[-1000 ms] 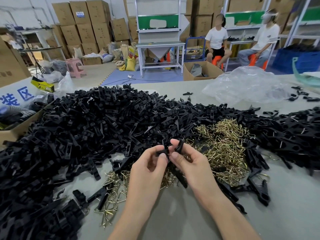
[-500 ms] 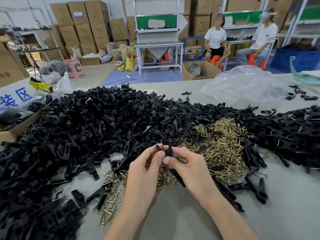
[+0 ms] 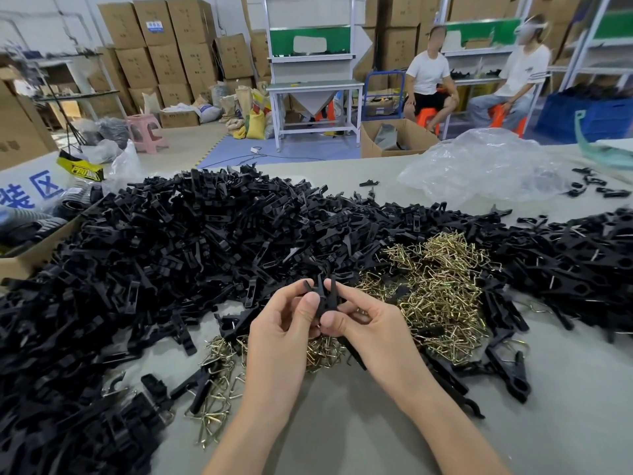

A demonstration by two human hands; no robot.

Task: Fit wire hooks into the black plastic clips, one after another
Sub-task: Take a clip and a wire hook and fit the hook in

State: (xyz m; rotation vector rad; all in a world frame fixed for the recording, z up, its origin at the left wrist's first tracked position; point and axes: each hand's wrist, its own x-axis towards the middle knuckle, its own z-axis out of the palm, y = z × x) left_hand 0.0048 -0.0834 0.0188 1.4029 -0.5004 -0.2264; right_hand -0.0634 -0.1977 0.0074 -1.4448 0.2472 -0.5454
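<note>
Both hands are up at centre, just above the desk (image 3: 342, 437). The left hand (image 3: 284, 327) and right hand (image 3: 373, 327) share one black clip (image 3: 323, 296), fingers (image 3: 310, 303) clamped on it from either side, its prongs poking up past the thumbs. Whether a hook sits inside it, can't tell. Just behind lies the brassy heap of wire hooks (image 3: 442, 286). A big pile of clips (image 3: 164, 255) sprawls to the left, and a plastic bag (image 3: 486, 166) sits far right.

Bare forearms (image 3: 442, 426); left hand (image 3: 279, 325), right hand (image 3: 371, 329) bare.
</note>
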